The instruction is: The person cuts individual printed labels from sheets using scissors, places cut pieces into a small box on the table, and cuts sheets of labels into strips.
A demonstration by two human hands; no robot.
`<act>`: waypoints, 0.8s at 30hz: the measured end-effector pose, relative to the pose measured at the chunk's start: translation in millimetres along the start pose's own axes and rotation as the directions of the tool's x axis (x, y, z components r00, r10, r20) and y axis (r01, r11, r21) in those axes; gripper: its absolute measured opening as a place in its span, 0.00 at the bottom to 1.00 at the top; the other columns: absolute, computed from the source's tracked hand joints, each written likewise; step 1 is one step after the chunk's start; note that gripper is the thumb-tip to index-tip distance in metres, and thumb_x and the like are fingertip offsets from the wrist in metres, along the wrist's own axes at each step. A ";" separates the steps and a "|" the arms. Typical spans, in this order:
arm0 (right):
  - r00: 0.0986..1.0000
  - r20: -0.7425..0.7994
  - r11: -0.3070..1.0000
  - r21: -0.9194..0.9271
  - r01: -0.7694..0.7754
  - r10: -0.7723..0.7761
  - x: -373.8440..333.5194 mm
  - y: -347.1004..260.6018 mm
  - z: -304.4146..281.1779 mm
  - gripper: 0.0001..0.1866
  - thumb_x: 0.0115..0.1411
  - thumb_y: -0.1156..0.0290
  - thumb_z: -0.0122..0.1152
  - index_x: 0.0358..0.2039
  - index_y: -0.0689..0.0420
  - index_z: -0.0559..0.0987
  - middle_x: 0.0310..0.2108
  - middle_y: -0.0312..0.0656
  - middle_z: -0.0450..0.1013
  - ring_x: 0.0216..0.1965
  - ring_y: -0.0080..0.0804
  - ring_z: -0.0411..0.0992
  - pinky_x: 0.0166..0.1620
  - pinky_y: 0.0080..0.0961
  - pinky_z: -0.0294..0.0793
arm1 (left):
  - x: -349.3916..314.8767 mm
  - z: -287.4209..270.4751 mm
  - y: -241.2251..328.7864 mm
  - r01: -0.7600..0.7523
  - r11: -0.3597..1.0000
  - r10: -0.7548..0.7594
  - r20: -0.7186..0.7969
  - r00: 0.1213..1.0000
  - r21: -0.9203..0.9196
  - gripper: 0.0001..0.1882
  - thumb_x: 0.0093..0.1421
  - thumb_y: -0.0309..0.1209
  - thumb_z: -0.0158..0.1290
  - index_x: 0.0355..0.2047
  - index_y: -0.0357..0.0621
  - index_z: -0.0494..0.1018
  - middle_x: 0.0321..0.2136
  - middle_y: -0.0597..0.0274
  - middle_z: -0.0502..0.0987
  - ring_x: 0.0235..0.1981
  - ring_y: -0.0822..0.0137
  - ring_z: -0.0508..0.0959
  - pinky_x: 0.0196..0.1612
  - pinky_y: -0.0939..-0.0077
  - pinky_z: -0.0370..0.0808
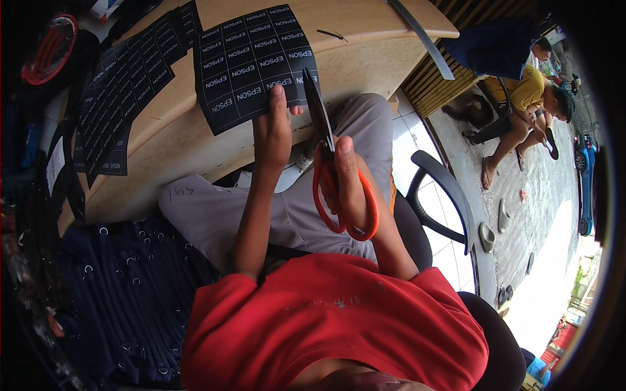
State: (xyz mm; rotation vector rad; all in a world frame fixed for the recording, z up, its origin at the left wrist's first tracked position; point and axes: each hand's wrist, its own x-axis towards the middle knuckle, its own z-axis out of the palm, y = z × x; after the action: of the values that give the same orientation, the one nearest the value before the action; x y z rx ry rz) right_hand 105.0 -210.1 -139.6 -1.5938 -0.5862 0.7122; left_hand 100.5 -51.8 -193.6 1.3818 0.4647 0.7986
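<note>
A black sheet [251, 58] printed with rows of light lettering in a grid is held up at the table's edge. My left hand [277, 130] pinches its lower edge, thumb on top and fingers beneath. In my right hand [349, 182] is a pair of scissors [317, 107] with orange-red handles. My thumb and fingers sit in the handle loops. The blades point up and away, close together, with their tips overlapping the sheet's right edge in this view. Whether they touch the sheet, I cannot tell.
More black printed sheets [134, 78] overlap along the left of the wooden table [372, 55]. A metal strip [424, 39] juts over its right end. Dark blue straps with metal rings [130, 280] hang at lower left. A chair armrest [450, 195] stands right; people [531, 98] sit beyond.
</note>
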 end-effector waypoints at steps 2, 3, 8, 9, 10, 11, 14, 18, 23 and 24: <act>0.999 -0.032 0.999 0.038 -0.004 0.005 -0.8 -5.5 -1.4 0.33 0.70 0.42 0.28 0.27 0.60 0.67 0.13 0.37 0.61 0.16 0.25 0.61 0.24 0.24 0.62 | 1.1 -6.6 0.2 0.004 1.000 -0.005 0.033 0.999 0.015 0.25 0.71 0.48 0.35 0.40 0.40 0.74 0.27 0.64 0.74 0.20 0.80 0.63 0.20 0.86 0.57; 0.998 -0.065 0.997 0.075 -0.009 0.014 -0.9 -7.2 -1.4 0.32 0.70 0.43 0.29 0.27 0.59 0.67 0.13 0.36 0.61 0.15 0.22 0.60 0.21 0.22 0.61 | 1.3 -9.4 0.7 0.010 1.000 -0.012 0.067 0.998 0.029 0.25 0.71 0.48 0.35 0.41 0.40 0.73 0.27 0.63 0.74 0.21 0.80 0.64 0.20 0.86 0.57; 0.961 -0.274 0.958 0.262 0.119 -0.045 6.1 -3.1 -5.7 0.29 0.70 0.44 0.31 0.31 0.58 0.67 0.12 0.34 0.61 0.09 0.18 0.57 0.14 0.16 0.54 | -3.4 -7.0 13.7 0.033 0.996 -0.043 0.113 0.993 0.086 0.26 0.72 0.48 0.33 0.42 0.40 0.73 0.27 0.61 0.75 0.22 0.78 0.66 0.19 0.85 0.58; 0.959 -0.278 0.957 0.262 0.121 -0.046 6.4 -3.5 -7.4 0.29 0.70 0.44 0.31 0.31 0.58 0.67 0.12 0.34 0.61 0.09 0.18 0.57 0.14 0.16 0.54 | -3.6 -6.3 16.2 0.081 0.990 -0.095 0.123 0.988 0.119 0.26 0.72 0.48 0.33 0.43 0.40 0.73 0.28 0.61 0.75 0.23 0.78 0.68 0.19 0.85 0.59; 0.962 -0.271 0.962 0.248 0.114 -0.044 6.5 -4.1 -8.2 0.28 0.71 0.44 0.31 0.31 0.58 0.67 0.12 0.34 0.61 0.09 0.18 0.57 0.14 0.16 0.55 | -2.9 -6.7 16.0 0.080 0.990 -0.095 0.123 0.988 0.120 0.26 0.72 0.48 0.33 0.43 0.40 0.73 0.28 0.61 0.75 0.23 0.78 0.68 0.19 0.85 0.59; 0.964 -0.264 0.967 0.233 0.106 -0.042 6.5 -5.0 -8.7 0.28 0.71 0.45 0.31 0.31 0.58 0.67 0.12 0.34 0.61 0.10 0.18 0.57 0.15 0.16 0.55 | -1.5 -6.7 15.1 0.053 0.996 -0.064 0.138 0.988 0.077 0.26 0.72 0.48 0.33 0.43 0.40 0.73 0.29 0.61 0.76 0.25 0.77 0.70 0.20 0.84 0.60; 0.979 -0.204 0.959 0.274 0.071 -0.014 5.6 -8.6 -6.3 0.23 0.69 0.50 0.44 0.29 0.59 0.67 0.14 0.33 0.63 0.13 0.16 0.58 0.17 0.16 0.56 | -0.2 -10.0 10.4 0.050 0.998 -0.055 0.158 0.986 0.031 0.26 0.71 0.49 0.34 0.43 0.40 0.72 0.31 0.61 0.77 0.30 0.74 0.74 0.21 0.83 0.61; 0.906 -0.400 0.980 0.074 0.183 -0.139 31.2 2.5 1.0 0.16 0.60 0.64 0.65 0.27 0.61 0.70 0.16 0.32 0.66 0.17 0.14 0.59 0.19 0.19 0.57 | 1.1 -7.6 12.1 0.069 0.994 -0.050 0.195 0.979 -0.090 0.25 0.71 0.49 0.35 0.45 0.41 0.71 0.36 0.60 0.77 0.33 0.74 0.75 0.24 0.81 0.64; 0.935 -0.340 0.989 0.058 0.132 -0.105 64.7 6.6 -7.3 0.15 0.58 0.63 0.66 0.31 0.65 0.76 0.13 0.33 0.66 0.16 0.15 0.60 0.20 0.20 0.59 | -1.2 -7.6 15.9 0.096 0.976 -0.054 0.211 0.976 -0.197 0.25 0.71 0.50 0.36 0.45 0.41 0.73 0.33 0.65 0.75 0.27 0.77 0.68 0.27 0.81 0.68; 0.937 -0.334 0.988 0.078 0.135 -0.102 69.6 9.4 -6.3 0.16 0.58 0.62 0.66 0.32 0.65 0.77 0.13 0.34 0.66 0.16 0.15 0.60 0.21 0.19 0.60 | -0.7 -6.3 15.9 0.110 0.969 -0.069 0.188 0.980 -0.220 0.24 0.71 0.49 0.37 0.45 0.42 0.73 0.34 0.65 0.75 0.28 0.77 0.67 0.28 0.81 0.68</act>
State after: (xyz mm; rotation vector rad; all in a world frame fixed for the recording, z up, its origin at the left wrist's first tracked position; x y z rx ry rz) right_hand 156.8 -165.4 -156.6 -1.5274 -0.3900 0.3665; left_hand 92.0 -48.1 -179.2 1.1954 0.2826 0.6263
